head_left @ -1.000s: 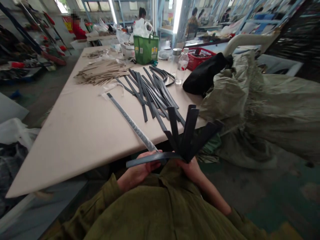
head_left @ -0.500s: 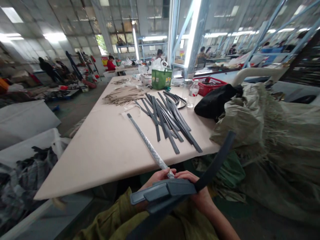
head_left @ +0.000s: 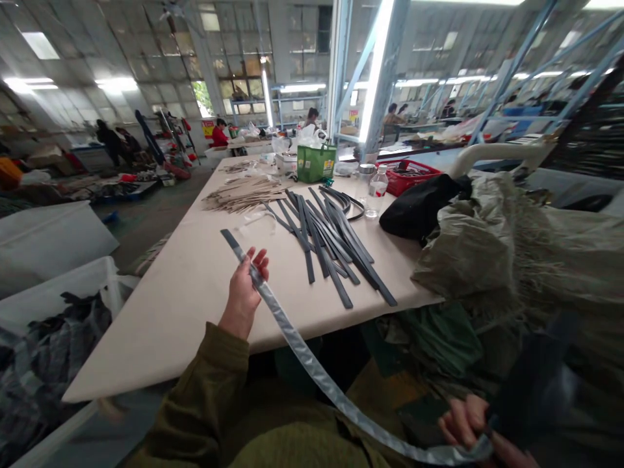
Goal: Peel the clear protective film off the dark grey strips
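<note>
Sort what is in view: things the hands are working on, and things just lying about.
In hand:
- wrapped strip, gripped by left hand and right hand
- blurred dark bundle, also in the right hand

Lying about on the table:
- loose dark strips
- tan strips
- green bag
- bottle
- red basket
- black cloth

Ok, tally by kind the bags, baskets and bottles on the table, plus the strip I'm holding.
Green bag: 1
Red basket: 1
Water bottle: 1
Metal-lidded jar: 1
Black bag: 1
Wrapped strip, in left hand and right hand: 1
Total: 6
</note>
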### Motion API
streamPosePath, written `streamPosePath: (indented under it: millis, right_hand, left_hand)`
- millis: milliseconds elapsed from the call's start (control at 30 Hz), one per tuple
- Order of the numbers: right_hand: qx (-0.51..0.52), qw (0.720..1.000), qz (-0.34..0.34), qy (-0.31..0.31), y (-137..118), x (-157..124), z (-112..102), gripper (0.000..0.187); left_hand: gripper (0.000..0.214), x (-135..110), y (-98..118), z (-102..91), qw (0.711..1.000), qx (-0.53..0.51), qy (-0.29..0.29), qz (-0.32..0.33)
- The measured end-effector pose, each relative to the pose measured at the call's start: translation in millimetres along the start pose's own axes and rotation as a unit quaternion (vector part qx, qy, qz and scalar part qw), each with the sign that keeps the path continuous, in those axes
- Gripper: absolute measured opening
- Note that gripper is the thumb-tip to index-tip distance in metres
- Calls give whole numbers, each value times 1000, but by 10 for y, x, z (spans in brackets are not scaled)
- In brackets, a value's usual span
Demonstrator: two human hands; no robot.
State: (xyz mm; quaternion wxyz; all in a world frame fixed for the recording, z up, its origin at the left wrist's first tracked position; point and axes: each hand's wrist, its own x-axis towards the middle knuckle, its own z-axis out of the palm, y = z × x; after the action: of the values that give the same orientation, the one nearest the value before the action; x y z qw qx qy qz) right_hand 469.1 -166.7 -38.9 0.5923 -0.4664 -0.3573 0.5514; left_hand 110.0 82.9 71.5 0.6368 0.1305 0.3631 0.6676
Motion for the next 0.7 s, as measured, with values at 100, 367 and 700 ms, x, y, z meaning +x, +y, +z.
streamPosePath:
  millis: [100,367,700]
  right_hand:
    - [15,1000,2,10,-104,145,250,33]
    - [-37,997,-36,-54,-428,828,836,48]
    - [-106,990,-91,-10,-514,946,1126,36]
  left_hand:
    - [24,-227,-286,-52,979,137,-138,-56]
    - [44,-868,-1170,-326,768,390,-428,-275]
    - [44,-1019,-1224,-181,776,438,-431,-141]
